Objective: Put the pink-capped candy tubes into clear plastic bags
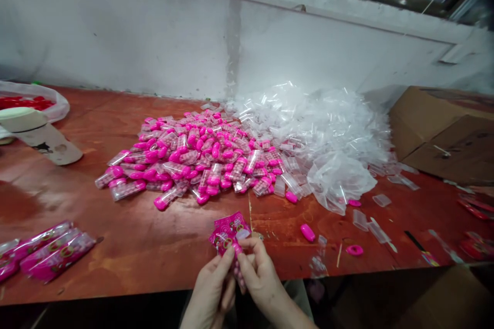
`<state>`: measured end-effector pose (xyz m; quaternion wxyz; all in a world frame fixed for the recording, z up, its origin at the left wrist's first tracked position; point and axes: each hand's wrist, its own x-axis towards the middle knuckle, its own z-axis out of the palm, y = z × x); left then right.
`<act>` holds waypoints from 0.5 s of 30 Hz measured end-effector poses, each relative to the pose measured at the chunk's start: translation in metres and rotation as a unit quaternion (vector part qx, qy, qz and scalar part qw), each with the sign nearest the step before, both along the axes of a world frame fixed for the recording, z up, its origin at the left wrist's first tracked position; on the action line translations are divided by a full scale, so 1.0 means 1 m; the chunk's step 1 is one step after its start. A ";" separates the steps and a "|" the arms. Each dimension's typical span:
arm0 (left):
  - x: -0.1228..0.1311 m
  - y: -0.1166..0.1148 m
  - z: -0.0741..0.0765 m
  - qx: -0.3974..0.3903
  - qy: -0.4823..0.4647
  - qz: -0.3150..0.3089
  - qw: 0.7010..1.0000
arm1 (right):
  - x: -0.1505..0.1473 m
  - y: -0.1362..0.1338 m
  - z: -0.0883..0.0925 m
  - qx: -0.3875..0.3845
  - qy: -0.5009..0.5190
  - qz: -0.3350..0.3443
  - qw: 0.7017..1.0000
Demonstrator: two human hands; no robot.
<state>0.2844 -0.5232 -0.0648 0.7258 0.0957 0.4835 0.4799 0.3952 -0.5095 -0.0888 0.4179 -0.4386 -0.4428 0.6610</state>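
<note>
Both of my hands meet at the front edge of the table, around a pink packet (pixel 227 229) with a printed pattern. My left hand (pixel 214 280) pinches the packet's lower left part with thumb and fingers. On its right side, my right hand (pixel 259 270) grips the same packet, its fingers curled. Pink bead-like pieces show below the fingertips, partly hidden by the hands. Just behind lies a large heap of clear tubes with pink caps (pixel 193 151), filled with pale pink beads.
Clear empty tubes and plastic (pixel 320 123) are piled at the back right beside a cardboard box (pixel 443 133). Filled pink packets (pixel 57 252) lie at left, near a white cup (pixel 46 139) and a bag of red pieces (pixel 57 105). Loose pink caps (pixel 307 232) lie at right.
</note>
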 end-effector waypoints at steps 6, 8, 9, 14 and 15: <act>-0.004 0.002 0.001 0.019 0.012 0.048 0.999 | 0.011 -0.003 0.007 0.037 0.063 0.065 0.995; -0.002 0.000 -0.004 0.026 0.025 0.024 0.999 | 0.011 -0.005 0.010 0.012 0.069 0.073 0.995; 0.000 -0.001 -0.007 0.029 0.034 0.012 0.999 | 0.009 -0.005 0.011 -0.002 0.070 0.076 0.995; -0.001 -0.006 -0.014 0.021 0.082 -0.007 0.996 | 0.002 0.002 0.011 -0.018 0.066 0.071 0.995; -0.003 -0.006 -0.014 0.023 0.080 -0.011 0.996 | 0.002 0.004 0.010 -0.017 0.068 0.081 0.994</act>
